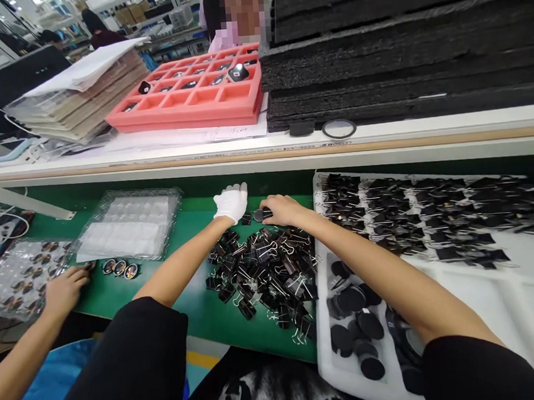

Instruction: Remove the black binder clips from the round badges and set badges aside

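Observation:
My left hand (pixel 232 203), in a white glove, rests at the back of the green table (pixel 190 278), just left of a small black binder clip (pixel 246 218). Its fingers point away and lie close together; whether anything is under them is hidden. My right hand (pixel 282 210) is bare, its fingers bent round a dark round disc (pixel 259 215) with a black clip at its edge. Below both hands spreads a heap of black binder clips (pixel 265 267) with silver wire handles.
Right stands a white tray (pixel 323 342) with black discs (pixel 349 301) and rows of clips (pixel 386 204). Left lie clear plastic trays (pixel 129 225), three round parts (pixel 120 269) and another person's hand (pixel 65 290). A shelf (pixel 201 168) holding a red foam tray (pixel 188 115) crosses behind.

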`<state>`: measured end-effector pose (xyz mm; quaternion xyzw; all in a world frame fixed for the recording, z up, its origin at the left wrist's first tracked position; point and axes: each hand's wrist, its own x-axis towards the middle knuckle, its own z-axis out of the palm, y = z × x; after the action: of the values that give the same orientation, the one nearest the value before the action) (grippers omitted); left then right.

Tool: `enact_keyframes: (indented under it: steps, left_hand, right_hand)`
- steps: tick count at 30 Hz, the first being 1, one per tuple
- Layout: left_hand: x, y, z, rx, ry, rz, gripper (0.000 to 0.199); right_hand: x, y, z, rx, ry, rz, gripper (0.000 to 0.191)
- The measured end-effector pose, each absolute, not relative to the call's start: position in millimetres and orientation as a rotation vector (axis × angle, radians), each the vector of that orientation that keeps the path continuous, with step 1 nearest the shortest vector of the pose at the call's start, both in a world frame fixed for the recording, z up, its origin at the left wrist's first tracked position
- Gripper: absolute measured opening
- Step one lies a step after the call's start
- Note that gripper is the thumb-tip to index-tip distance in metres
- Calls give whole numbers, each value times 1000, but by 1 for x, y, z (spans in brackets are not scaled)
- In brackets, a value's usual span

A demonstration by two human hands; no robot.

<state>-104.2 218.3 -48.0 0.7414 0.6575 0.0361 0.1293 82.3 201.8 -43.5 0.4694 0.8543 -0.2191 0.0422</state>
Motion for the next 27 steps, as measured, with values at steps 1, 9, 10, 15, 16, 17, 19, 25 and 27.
enact_keyframes:
  steps: [1,9,10,15,16,17,19,25,27]
  left_hand:
    - [-105,217,-48,2160,1922,106,43]
    - [-114,214,-60,2134,2008,114,39]
    - [-115,215,-62,2128,2014,109,40]
    - [-118,221,-74,2106,2048,57,41]
    - [-118,222,-76,2116,2051,31,44]
    - [-118,223,-78,2132,2053,5,46]
    - [-119,224,-80,2170,2054,-40,47]
    - [-121,225,-83,2245,2022,-85,48]
    - [-121,226,-84,2231,2023,-58,47]
  right_hand:
    - [82,202,-44,1443,2610,-679,40]
    - [86,200,-54,1435,2644,-783,38]
    - [86,200,-56,1441,2659,-803,39]
    - [79,200,-62,1456,2719,-867,40]
    - [78,200,-63,1446,2728,-870,41]
    - [76,199,-63,1435,2736,-869,41]
    - [75,199,-63,1421,2742,-859,41]
    - [74,199,-64,1445,2732,-851,41]
    - [74,199,-64,1441,2728,-853,42]
